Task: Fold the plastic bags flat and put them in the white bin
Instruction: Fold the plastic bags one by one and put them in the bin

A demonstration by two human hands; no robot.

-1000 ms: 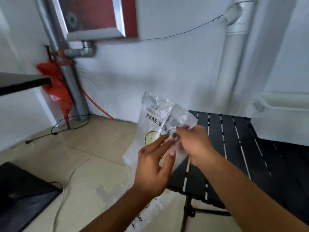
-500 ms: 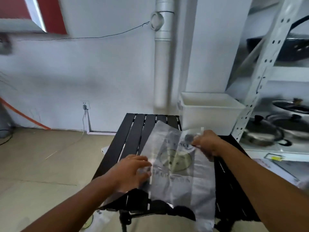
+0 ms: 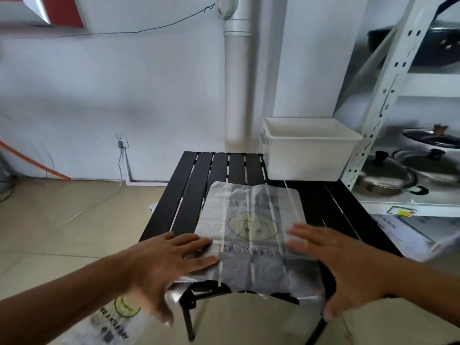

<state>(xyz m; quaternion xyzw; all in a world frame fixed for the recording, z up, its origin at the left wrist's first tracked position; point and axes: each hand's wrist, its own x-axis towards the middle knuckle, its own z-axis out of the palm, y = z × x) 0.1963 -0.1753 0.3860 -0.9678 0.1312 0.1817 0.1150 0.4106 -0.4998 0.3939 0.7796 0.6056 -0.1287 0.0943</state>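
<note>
A clear plastic bag (image 3: 251,220) with a yellow smiley face lies spread on the black slatted table (image 3: 196,180), its near end hanging over the front edge. My left hand (image 3: 169,262) presses flat on the bag's left side, fingers straight. My right hand (image 3: 333,260) lies flat on its right side, fingers spread. The white bin (image 3: 308,155) stands at the table's far right corner, open at the top. Another printed plastic bag (image 3: 117,319) lies on the floor below my left arm.
A white metal shelf rack (image 3: 388,90) with pots and lids (image 3: 388,178) stands right of the table. A white pipe (image 3: 236,70) runs down the wall behind. A wall socket with a cable (image 3: 121,143) is at the left. Tiled floor lies left of the table.
The bag was held up in both hands, then brought down onto the table. My right hand let go of its top edge, and both hands now lie flat on it.
</note>
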